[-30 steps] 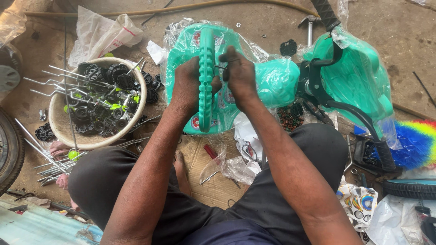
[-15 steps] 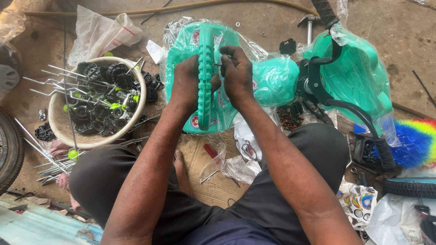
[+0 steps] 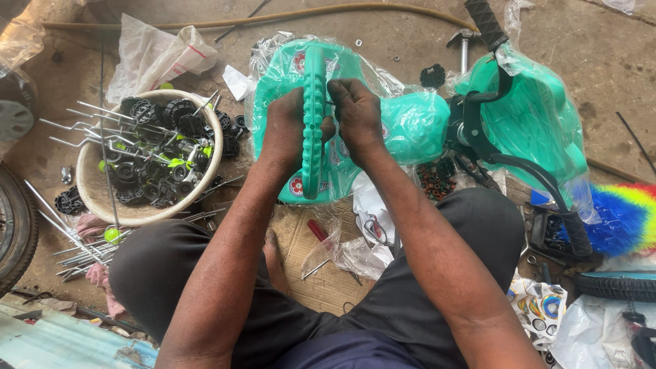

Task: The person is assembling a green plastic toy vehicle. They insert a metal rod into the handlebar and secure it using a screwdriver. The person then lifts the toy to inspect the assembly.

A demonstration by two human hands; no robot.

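A turquoise plastic toy-tricycle body [image 3: 417,126], still wrapped in clear film, lies on the ground in front of me. An upright turquoise backrest piece [image 3: 313,123] stands over its seat. My left hand [image 3: 287,133] grips the backrest from the left. My right hand [image 3: 357,119] presses against it from the right, fingers curled at its top edge. Black handlebars [image 3: 506,130] rise from the front of the body at the right.
A white basin [image 3: 92,198] at left holds black wheels, metal axles and small green parts. Loose metal rods [image 3: 65,236] lie beside it. A red-handled screwdriver [image 3: 318,232] rests on cardboard between my knees. A hammer [image 3: 464,44], plastic bags and a rainbow brush [image 3: 625,215] surround the spot.
Both hands stay on the backrest; my right hand's fingers have shifted slightly at its top edge. Nothing else has moved.
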